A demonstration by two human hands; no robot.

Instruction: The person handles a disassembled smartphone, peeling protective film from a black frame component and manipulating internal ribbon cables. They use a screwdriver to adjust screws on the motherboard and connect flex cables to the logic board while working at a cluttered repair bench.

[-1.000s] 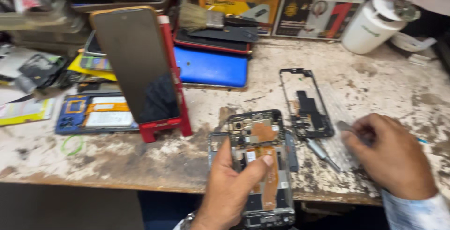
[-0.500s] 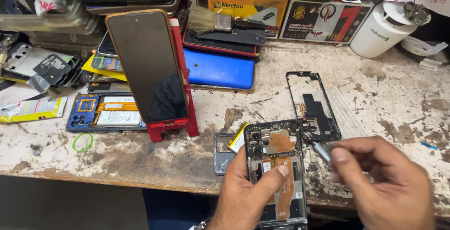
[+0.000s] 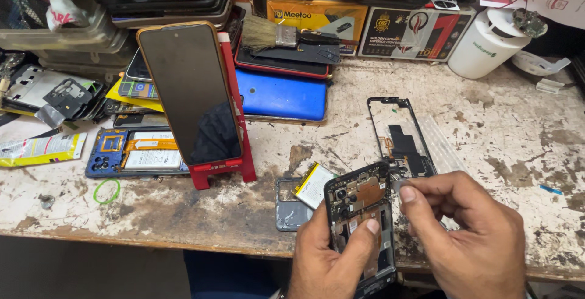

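Fingertips of the right hand [image 3: 466, 235] are pinched tight on a small, flat, silvery metal piece [image 3: 399, 184], held just beside the top right corner of an opened phone [image 3: 361, 226]. That phone is a black slab with its back off, showing a dark circuit board, a round camera lens and a coppery ribbon strip down the middle. The left hand [image 3: 332, 256] wraps it from below over the near table edge, thumb pressed flat across the lower board, fingers curled behind.

Just left of the phone lie a thin rectangular battery [image 3: 312, 185] with a yellow edge and a grey plastic back cover [image 3: 288, 211]. Beyond it rests a bare black phone frame [image 3: 402, 136], hollow and narrow. The worktable [image 3: 506, 122] is pale, chipped and stained with dark patches. Further left, a glossy dark-screened phone [image 3: 189, 95] leans upright in a red stand [image 3: 234, 153], with a blue opened handset [image 3: 131, 151] beside it and a green rubber band [image 3: 106, 190] near the edge
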